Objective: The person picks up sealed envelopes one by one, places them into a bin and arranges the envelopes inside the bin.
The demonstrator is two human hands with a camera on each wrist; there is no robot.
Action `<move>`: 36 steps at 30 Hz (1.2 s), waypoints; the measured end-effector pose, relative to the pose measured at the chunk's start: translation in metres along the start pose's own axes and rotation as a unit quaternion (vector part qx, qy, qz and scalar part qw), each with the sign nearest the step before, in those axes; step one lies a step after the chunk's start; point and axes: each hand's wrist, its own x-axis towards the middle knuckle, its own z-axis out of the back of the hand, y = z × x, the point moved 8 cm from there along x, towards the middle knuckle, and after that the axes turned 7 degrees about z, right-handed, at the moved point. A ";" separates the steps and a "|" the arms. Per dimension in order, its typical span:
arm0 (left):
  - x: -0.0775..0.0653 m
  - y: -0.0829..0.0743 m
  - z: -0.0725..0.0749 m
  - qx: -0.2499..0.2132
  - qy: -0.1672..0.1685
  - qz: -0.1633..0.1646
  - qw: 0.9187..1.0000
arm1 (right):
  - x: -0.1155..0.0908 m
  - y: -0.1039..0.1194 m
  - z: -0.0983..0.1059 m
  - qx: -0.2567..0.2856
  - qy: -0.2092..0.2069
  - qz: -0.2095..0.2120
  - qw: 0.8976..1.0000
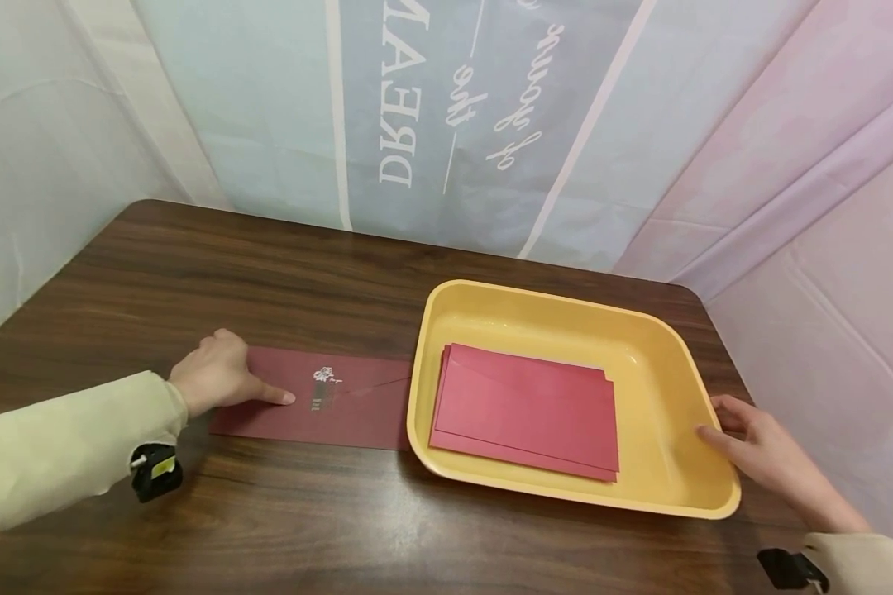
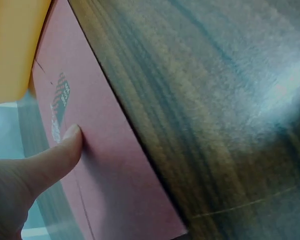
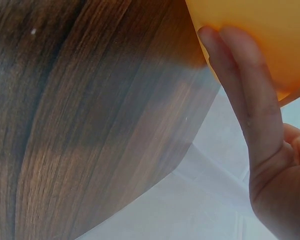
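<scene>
A dark red envelope (image 1: 372, 397) with a small pale flower print lies on the table, its right end hidden by the yellow tray (image 1: 565, 301). My left hand (image 1: 219, 376) is at the envelope's left end, thumb on top; its other fingers are largely hidden. In the left wrist view, that thumb (image 2: 55, 160) lies across the envelope near the print. Around the tray's right wall, my right hand (image 1: 762, 450) grips with the thumb inside and the fingers outside. Several red envelopes (image 1: 528, 413) lie in a loose stack inside the tray.
The brown wooden table (image 1: 268, 273) has rounded far corners. Behind it hangs a pale curtain (image 1: 268, 124) with printed lettering, and fabric walls stand at both sides. Both wrists wear black devices (image 1: 156, 473).
</scene>
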 end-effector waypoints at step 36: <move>0.008 0.004 0.022 -0.166 -0.062 -0.028 0.984 | 0.002 0.001 0.002 -0.018 -0.013 0.026 0.999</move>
